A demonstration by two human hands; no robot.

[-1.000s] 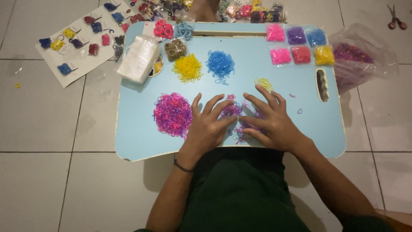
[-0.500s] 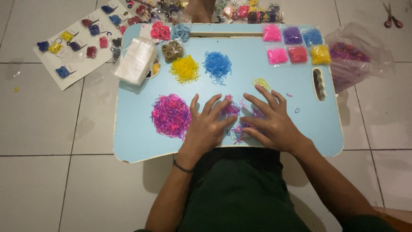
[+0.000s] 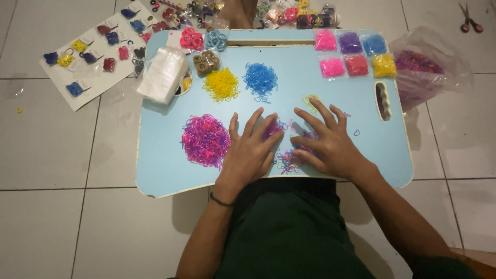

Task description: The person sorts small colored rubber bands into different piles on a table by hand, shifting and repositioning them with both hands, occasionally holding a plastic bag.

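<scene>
Left hand (image 3: 250, 150) and right hand (image 3: 325, 142) lie flat, fingers spread, side by side on a small mixed pile of rubber bands (image 3: 285, 155) at the near middle of the light blue tray table (image 3: 165, 170); neither grips anything. A pink-and-purple heap (image 3: 205, 140) lies just left of the left hand. Yellow heap (image 3: 221, 84) and blue heap (image 3: 260, 78) sit farther back.

Scissors (image 3: 468, 19) on tiles, far corner.
</scene>
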